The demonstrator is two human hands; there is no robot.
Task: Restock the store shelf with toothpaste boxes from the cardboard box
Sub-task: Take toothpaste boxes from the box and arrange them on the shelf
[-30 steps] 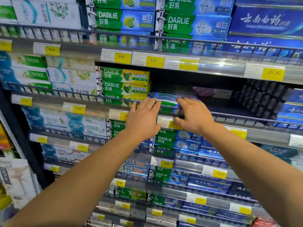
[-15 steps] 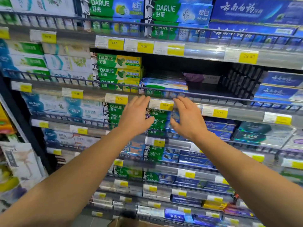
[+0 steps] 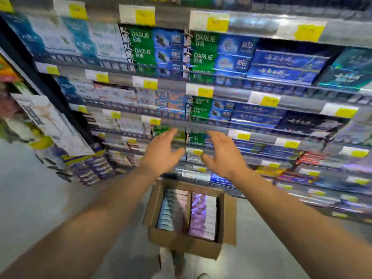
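An open cardboard box point(image 3: 181, 241) stands on the floor below my hands, filled with upright rows of toothpaste boxes point(image 3: 187, 213), pale blue and pink on the left, purple on the right. My left hand point(image 3: 161, 153) and my right hand point(image 3: 223, 156) hover side by side above the box, palms facing each other, fingers relaxed and holding nothing. Behind them rises the store shelf point(image 3: 201, 125) with green Darlie boxes point(image 3: 201, 55) and dark blue boxes point(image 3: 285, 65) behind wire rails. The picture is blurred by motion.
Yellow price tags point(image 3: 216, 24) line each shelf edge. A hanging display of packets point(image 3: 50, 121) stands at the left of the shelving, with stacked dark packs point(image 3: 94, 168) below it. Grey floor point(image 3: 30, 198) spreads left of the box. A white shoe point(image 3: 167, 262) shows under the box.
My view has dropped from the upper shelves to the floor, bringing the cardboard box into sight. Both hands left the shelf rail and came down and back, empty.
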